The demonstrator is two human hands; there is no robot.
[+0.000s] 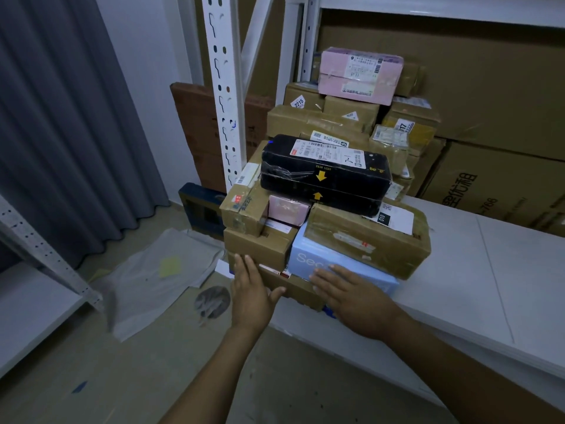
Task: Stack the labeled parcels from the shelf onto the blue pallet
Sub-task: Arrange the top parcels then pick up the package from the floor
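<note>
Grey curtain (76,117) hangs at left. Crumpled plastic sheets (146,280) lie on the floor (91,377) (yellow patch (169,266) on one). Flat brown carton (191,117) leans against the wall (153,56).

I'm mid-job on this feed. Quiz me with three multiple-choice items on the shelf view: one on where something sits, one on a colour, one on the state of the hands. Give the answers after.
1. Where is the black parcel?
A. on top of the front pile
B. at the bottom of it
C. standing on end beside it

2. What colour is the parcel topping the rear pile?
A. green
B. pink
C. orange

3. How are the hands?
A. both grip the black parcel
B. both curled into fists
C. both open, fingers straight

Answers:
1 A: it lies across the uppermost boxes at the front, label up.
2 B: the pink parcel sits highest at the back.
3 C: the left hand lies flat against the bottom brown box, and the right hand lies flat on the light blue box.
</note>
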